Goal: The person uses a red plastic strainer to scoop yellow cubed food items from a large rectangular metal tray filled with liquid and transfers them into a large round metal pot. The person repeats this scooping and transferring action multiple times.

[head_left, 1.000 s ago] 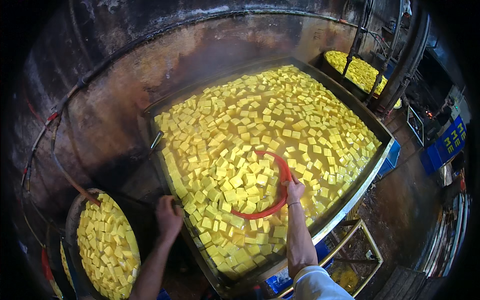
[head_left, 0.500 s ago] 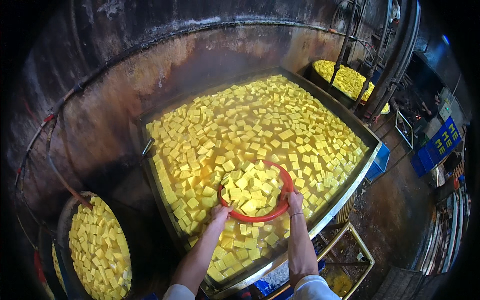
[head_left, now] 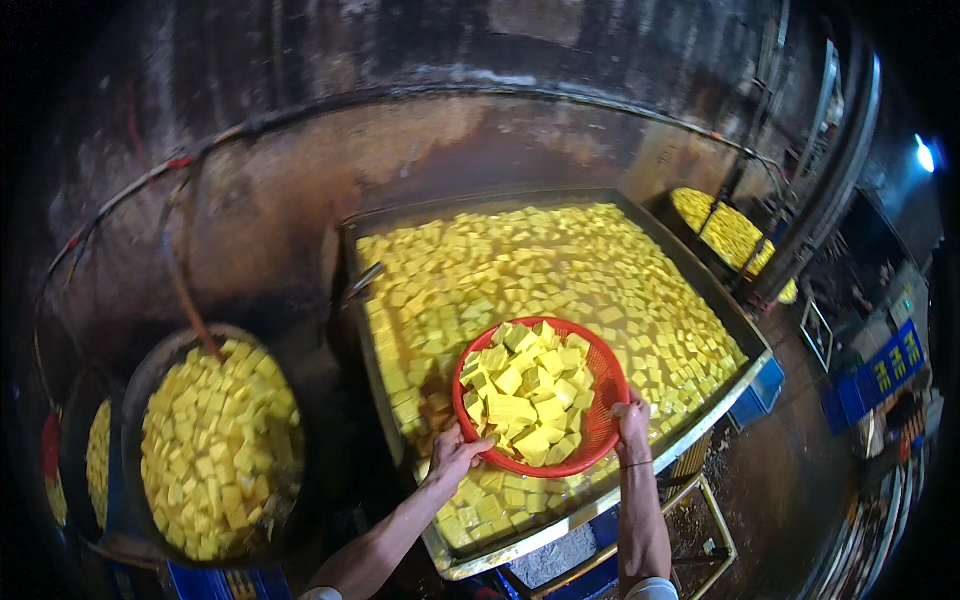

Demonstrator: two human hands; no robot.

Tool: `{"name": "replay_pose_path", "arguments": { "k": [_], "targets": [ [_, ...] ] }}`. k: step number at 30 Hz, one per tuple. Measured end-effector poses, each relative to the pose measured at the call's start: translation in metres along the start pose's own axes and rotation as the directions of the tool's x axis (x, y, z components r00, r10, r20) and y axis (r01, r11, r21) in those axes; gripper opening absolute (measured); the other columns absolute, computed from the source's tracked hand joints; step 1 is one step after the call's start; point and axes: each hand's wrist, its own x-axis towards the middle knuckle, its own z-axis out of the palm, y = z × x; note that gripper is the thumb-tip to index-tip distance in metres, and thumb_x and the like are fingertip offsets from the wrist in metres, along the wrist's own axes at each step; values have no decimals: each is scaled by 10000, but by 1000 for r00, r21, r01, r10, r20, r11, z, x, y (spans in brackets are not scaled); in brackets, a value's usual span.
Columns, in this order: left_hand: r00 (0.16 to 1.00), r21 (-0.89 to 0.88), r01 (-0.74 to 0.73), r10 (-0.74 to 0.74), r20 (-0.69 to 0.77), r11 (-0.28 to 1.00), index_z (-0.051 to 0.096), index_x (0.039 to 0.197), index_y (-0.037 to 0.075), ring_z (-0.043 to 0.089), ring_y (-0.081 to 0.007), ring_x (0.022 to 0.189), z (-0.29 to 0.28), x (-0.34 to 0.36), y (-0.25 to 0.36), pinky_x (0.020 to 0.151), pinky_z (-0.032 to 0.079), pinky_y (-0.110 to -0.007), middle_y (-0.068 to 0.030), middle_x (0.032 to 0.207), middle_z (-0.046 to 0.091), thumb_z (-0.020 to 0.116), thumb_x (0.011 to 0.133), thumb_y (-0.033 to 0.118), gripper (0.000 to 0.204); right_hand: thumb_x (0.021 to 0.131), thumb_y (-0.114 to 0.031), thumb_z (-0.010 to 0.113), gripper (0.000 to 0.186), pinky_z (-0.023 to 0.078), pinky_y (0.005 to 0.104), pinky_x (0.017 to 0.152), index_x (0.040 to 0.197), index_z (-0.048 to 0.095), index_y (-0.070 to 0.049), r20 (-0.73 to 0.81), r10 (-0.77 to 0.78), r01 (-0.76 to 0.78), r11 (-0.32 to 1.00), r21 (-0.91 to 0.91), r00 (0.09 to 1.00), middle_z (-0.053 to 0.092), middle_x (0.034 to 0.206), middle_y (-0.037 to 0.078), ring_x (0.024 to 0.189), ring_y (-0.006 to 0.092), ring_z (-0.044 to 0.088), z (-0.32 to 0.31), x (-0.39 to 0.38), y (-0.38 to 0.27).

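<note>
A red perforated plastic basket (head_left: 603,405) is held up above a wide square vat (head_left: 740,382). Yellow tofu-like cubes (head_left: 530,392) are heaped inside it, mostly toward its left side. My left hand (head_left: 457,456) grips the near-left rim, thumb over the edge. On the right rim, my right hand (head_left: 631,424) is closed, with a dark band round its wrist. Beneath the basket, many more yellow cubes (head_left: 560,260) float in the vat's cloudy yellowish liquid.
A round tub (head_left: 165,365) of yellow cubes stands at the left, a hose (head_left: 178,265) running into it. Another round tub (head_left: 725,230) sits at the far right, near upright pipes. A blue crate (head_left: 760,392) and a metal frame (head_left: 722,515) are beside the vat. A stained wall (head_left: 400,160) rises behind.
The basket has been lifted from the liquid toward me, so its perforated side now shows. Both hands stay on its rim. The view has shifted, bringing more of the left tub in.
</note>
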Motion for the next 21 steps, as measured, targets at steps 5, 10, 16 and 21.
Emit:
{"name": "replay_pose_path", "arguments": {
  "k": [5, 10, 16, 21],
  "targets": [
    [970, -108, -191, 170, -176, 976, 613, 1076, 45, 463, -37, 594, -75, -94, 48, 534, 349, -195, 16, 808, 627, 707, 834, 82, 263, 590, 101, 433, 606, 531, 292, 631, 1173, 600, 96, 184, -33, 56, 991, -121, 982, 681, 939, 135, 724, 210, 646, 131, -57, -48],
    [887, -231, -329, 216, -408, 915, 586, 1117, 61, 542, -64, 611, -147, -181, 99, 524, 456, -213, 4, 842, 615, 568, 975, 312, 289, 577, 63, 454, 581, 492, 274, 610, 1137, 603, 107, 351, -27, 47, 998, -48, 936, 659, 886, 114, 677, 187, 594, 256, -122, -75],
    [834, -436, -390, 110, -541, 811, 564, 1082, 29, 646, -147, 679, -253, -252, 123, 520, 555, -295, -80, 872, 646, 438, 1022, 362, 360, 579, 71, 474, 574, 478, 264, 636, 1138, 600, 113, 454, -17, 98, 983, -154, 891, 649, 899, 124, 710, 180, 585, 381, -172, -47],
    [834, -518, -362, 21, -552, 775, 539, 1086, 2, 673, -200, 700, -308, -262, 101, 526, 590, -308, -118, 936, 648, 374, 1040, 333, 373, 565, 107, 478, 607, 490, 272, 681, 1161, 593, 116, 482, 59, 84, 959, -270, 874, 656, 964, 131, 776, 206, 614, 452, -215, -35]
  ]
}}
